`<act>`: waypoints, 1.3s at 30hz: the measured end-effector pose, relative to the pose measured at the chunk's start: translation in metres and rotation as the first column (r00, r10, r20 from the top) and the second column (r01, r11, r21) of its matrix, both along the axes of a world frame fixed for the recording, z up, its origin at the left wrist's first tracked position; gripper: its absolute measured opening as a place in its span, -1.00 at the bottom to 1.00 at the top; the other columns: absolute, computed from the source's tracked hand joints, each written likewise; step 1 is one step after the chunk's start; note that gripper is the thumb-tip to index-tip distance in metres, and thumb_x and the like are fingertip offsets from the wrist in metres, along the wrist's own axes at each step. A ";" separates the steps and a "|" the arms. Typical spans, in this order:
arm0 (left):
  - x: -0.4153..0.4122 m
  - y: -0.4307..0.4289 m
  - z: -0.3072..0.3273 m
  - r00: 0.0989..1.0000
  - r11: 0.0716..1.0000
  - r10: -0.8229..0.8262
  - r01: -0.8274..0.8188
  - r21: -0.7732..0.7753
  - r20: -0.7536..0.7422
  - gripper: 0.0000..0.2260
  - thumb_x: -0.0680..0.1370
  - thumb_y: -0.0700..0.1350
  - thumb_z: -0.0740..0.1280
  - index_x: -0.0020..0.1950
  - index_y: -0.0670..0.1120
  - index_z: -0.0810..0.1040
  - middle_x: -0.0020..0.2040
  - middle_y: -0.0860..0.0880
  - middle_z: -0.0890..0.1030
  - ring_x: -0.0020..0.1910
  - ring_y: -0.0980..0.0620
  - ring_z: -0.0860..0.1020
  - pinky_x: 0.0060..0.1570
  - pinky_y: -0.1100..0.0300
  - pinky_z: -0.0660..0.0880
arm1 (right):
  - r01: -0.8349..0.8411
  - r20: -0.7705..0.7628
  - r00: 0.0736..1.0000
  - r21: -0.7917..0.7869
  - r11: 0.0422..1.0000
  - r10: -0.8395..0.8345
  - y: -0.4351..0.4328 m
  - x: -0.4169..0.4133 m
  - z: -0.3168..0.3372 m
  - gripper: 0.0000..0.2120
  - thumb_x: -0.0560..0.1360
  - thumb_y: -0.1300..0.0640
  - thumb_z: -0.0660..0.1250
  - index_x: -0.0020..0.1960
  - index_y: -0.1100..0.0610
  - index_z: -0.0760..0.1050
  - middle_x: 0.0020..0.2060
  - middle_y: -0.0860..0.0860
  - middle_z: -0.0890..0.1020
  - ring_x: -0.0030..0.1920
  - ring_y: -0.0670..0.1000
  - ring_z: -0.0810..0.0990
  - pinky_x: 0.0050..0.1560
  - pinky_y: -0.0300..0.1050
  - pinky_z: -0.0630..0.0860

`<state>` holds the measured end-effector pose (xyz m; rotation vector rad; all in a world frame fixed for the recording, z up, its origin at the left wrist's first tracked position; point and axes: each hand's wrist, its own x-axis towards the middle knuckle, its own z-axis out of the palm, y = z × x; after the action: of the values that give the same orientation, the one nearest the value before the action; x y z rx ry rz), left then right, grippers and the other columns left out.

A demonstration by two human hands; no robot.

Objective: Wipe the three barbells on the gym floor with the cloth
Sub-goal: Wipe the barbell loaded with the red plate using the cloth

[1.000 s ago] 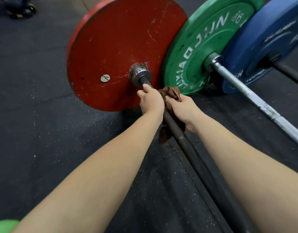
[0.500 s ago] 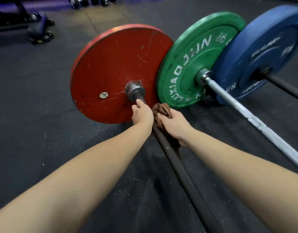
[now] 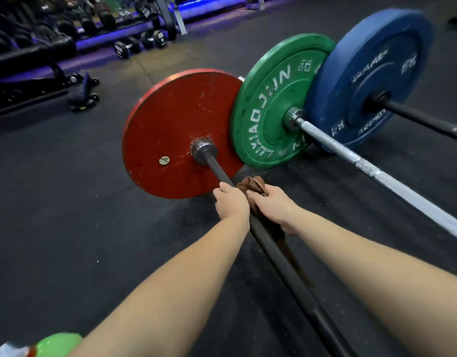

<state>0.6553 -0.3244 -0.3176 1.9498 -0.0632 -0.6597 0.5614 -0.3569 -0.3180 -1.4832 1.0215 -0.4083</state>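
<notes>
Cloth [image 3: 254,185] on bar [image 3: 299,295], half-hidden under right hand [image 3: 276,208] — left hand [image 3: 231,202] gripping.

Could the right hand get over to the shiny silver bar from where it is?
Probably yes. The right hand holds the cloth on the dark bar, and only floor shows between it and the silver bar.
</notes>
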 end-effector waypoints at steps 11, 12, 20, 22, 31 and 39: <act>0.004 -0.001 -0.013 1.000 1.000 -0.009 0.010 -0.024 0.023 -0.57 0.74 0.12 -0.06 0.42 -0.04 0.42 0.30 -0.20 0.55 0.26 -0.24 0.51 0.22 -0.06 0.42 | -0.004 0.013 1.000 -0.107 0.994 0.005 -0.020 0.033 0.001 -0.84 0.65 0.01 0.29 0.14 -0.09 0.63 -0.06 -0.13 0.69 0.03 -0.08 0.62 -0.06 -0.21 0.48; 0.005 -0.001 -0.013 1.000 1.000 -0.013 0.013 -0.022 0.019 -0.57 0.74 0.13 -0.07 0.40 -0.04 0.43 0.29 -0.20 0.55 0.24 -0.24 0.52 0.19 -0.05 0.42 | -0.010 0.011 1.000 -0.098 0.995 0.012 -0.018 0.029 0.000 -0.84 0.65 0.00 0.29 0.15 -0.11 0.62 -0.04 -0.12 0.70 0.06 -0.06 0.63 -0.01 -0.17 0.51; 0.000 0.006 -0.010 0.997 0.996 -0.068 0.071 -0.060 0.048 -0.48 0.70 0.27 -0.04 0.29 -0.10 0.45 0.19 -0.13 0.58 0.06 -0.15 0.52 0.01 0.01 0.40 | -0.107 -0.078 0.992 -0.152 0.983 0.096 0.012 -0.028 -0.001 -0.80 0.65 -0.06 0.27 0.21 -0.14 0.60 0.01 -0.15 0.71 0.09 -0.08 0.65 0.27 -0.04 0.53; 0.000 0.007 -0.010 0.996 0.995 -0.074 0.077 -0.055 0.059 -0.51 0.71 0.24 -0.03 0.29 -0.11 0.45 0.21 -0.14 0.57 0.10 -0.16 0.53 0.02 0.01 0.39 | -0.110 -0.085 0.992 -0.155 0.982 0.098 0.016 -0.033 0.001 -0.81 0.65 -0.03 0.27 0.20 -0.10 0.61 -0.01 -0.12 0.72 0.05 -0.09 0.65 0.21 -0.09 0.54; 0.004 0.000 -0.022 0.998 0.997 -0.051 0.053 -0.053 0.042 -0.59 0.71 0.24 0.00 0.15 -0.05 0.44 0.06 -0.08 0.57 -0.12 -0.06 0.48 -0.10 0.08 0.33 | -0.047 -0.023 0.999 -0.133 0.990 0.044 -0.008 0.011 -0.003 -0.84 0.63 -0.04 0.27 0.11 -0.11 0.61 -0.05 -0.13 0.71 0.04 -0.06 0.65 0.13 -0.06 0.57; 0.003 0.002 -0.019 0.998 0.997 -0.049 0.051 -0.061 0.045 -0.57 0.71 0.23 -0.01 0.18 -0.07 0.45 0.06 -0.10 0.58 -0.14 -0.04 0.48 -0.10 0.07 0.36 | 0.027 0.042 0.999 0.014 1.000 -0.028 -0.005 0.014 -0.008 -0.78 0.59 -0.08 0.31 0.20 -0.15 0.62 -0.01 -0.11 0.73 0.09 -0.01 0.67 0.27 0.11 0.57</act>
<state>0.6586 -0.3225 -0.3366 1.9080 -0.1583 -0.6404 0.5750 -0.3622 -0.3265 -1.4440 1.0106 -0.4497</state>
